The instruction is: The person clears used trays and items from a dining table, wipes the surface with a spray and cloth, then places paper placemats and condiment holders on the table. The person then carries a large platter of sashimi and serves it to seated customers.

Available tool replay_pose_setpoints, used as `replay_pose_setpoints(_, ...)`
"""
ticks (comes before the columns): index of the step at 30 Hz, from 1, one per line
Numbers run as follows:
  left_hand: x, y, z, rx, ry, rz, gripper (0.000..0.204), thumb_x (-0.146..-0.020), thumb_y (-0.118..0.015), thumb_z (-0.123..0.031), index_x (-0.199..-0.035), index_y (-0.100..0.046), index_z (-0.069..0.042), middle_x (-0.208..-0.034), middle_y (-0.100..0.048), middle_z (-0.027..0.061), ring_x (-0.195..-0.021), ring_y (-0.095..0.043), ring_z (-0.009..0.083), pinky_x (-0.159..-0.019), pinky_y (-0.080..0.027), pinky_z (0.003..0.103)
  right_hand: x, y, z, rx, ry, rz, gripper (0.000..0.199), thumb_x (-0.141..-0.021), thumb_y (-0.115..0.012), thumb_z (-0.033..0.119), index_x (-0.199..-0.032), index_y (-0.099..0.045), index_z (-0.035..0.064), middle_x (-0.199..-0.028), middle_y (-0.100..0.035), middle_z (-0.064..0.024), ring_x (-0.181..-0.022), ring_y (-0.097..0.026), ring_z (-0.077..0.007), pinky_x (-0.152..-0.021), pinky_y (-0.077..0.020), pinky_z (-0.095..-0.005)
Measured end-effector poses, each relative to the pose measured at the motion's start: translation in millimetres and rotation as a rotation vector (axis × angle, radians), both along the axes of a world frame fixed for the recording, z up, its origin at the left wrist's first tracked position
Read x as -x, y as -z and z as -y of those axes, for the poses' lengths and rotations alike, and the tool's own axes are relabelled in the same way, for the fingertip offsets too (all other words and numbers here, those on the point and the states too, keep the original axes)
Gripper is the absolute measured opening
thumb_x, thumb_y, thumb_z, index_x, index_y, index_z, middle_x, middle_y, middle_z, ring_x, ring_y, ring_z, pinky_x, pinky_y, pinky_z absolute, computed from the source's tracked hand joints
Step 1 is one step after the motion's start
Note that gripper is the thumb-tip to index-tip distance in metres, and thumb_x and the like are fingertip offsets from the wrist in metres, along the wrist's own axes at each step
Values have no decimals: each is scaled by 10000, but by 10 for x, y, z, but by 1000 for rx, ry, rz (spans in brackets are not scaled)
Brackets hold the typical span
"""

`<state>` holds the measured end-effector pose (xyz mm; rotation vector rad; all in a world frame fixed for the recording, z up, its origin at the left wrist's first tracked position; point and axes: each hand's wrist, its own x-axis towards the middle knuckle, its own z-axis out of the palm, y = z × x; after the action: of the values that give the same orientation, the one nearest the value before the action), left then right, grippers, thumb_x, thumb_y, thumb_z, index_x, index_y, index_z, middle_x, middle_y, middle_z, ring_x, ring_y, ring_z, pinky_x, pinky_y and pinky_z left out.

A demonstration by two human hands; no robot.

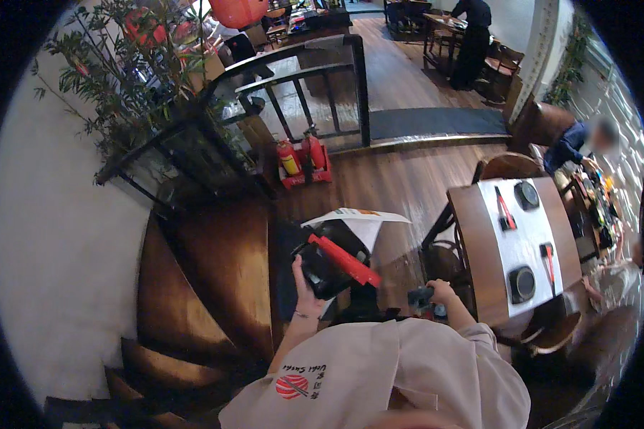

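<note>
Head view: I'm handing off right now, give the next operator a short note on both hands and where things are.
Left hand: holds a stack of black plates with red chopstick sleeves and white paper mats on top.
Right hand: grips a small dark item; what it is cannot be told.
Table to the right: two places already laid, each with mat, black dish and red sleeve.
Left: the stack is still in hand, not set down.
</note>
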<state>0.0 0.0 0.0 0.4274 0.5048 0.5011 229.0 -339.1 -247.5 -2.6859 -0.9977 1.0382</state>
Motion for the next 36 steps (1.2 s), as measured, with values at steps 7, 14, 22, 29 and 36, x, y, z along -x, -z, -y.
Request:
replay_pose_setpoints(7, -1830, -184, -579, 33, 232, 64, 532, -906, -536, -536, -1232, -582, -117, -1141, -655, 79, -1030, -648, 242, -923, -528, 427, -1616, 246, -719, -534, 394, -67, 592, -543, -833, 127, -1092, -616, 86, -981, -670, -146, -953, -648, -299, -839, -515, -392)
replay_pose_setpoints(14, -3707, -221, -1233, 76, 415, 81, 592, -913, -497, -577, -1292, -554, -125, -1215, -637, 92, -1084, -636, 265, -970, -506, 458, -2588, 269, -1292, -427, 186, 89, 656, -514, -839, 139, -1132, -623, 105, -1079, -604, -186, -1030, -579, -379, -895, -480, -449)
replay_pose_setpoints(22, -5838, -143, -1569, 111, 508, 72, 545, -909, -520, -570, -1231, -587, -136, -1135, -668, 58, -1004, -666, 233, -916, -543, 440, -4054, 305, -1647, -515, 623, 68, 563, -587, -823, 152, -1102, -600, 105, -1040, -608, -181, -1016, -575, -391, -880, -470, -467)
replay_pose_setpoints(29, -7926, -186, -1554, 80, 451, 74, 553, -909, -527, -560, -1228, -585, -111, -1123, -667, 78, -977, -674, 235, -882, -559, 413, -6438, 162, -1528, -313, 628, -38, 552, -612, -826, 246, -1108, -633, 97, -1030, -660, -182, -962, -644, -345, -845, -518, -434)
replay_pose_setpoints(36, -9744, -371, -1886, 39, 395, 94, 568, -907, -528, -557, -1245, -588, -104, -1173, -656, 78, -1056, -649, 229, -945, -526, 397, -8664, 327, -1330, 161, 527, -150, 619, -529, -838, 193, -1123, -664, 210, -1090, -657, -139, -1093, -609, -330, -1024, -434, -424)
